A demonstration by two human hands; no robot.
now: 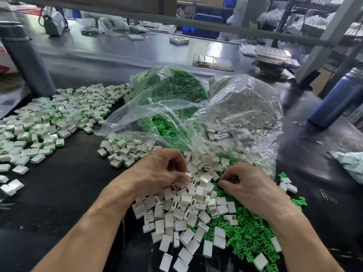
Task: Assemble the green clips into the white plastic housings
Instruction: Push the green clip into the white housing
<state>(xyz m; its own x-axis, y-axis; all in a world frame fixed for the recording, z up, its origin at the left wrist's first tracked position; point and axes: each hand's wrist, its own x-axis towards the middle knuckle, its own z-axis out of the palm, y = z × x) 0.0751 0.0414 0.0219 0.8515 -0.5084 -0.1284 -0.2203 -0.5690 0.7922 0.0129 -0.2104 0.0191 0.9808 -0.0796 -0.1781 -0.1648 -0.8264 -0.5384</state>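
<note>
A heap of loose white plastic housings (182, 216) lies in front of me on the dark table, with a spread of green clips (249, 230) to its right. My left hand (163, 169) hovers over the heap and pinches one white housing (187, 176) between thumb and fingers. My right hand (249, 185) rests curled at the border of the clips and housings, fingertips pressed together; whether a clip sits between them is hidden.
Two open clear bags stand behind the heap, one with green clips (172, 89), one with white housings (245, 107). Assembled white-and-green pieces (49, 118) cover the left of the table. A blue bottle (337, 99) stands right, a grey post (25, 55) left, paper clips (327, 196) near the right.
</note>
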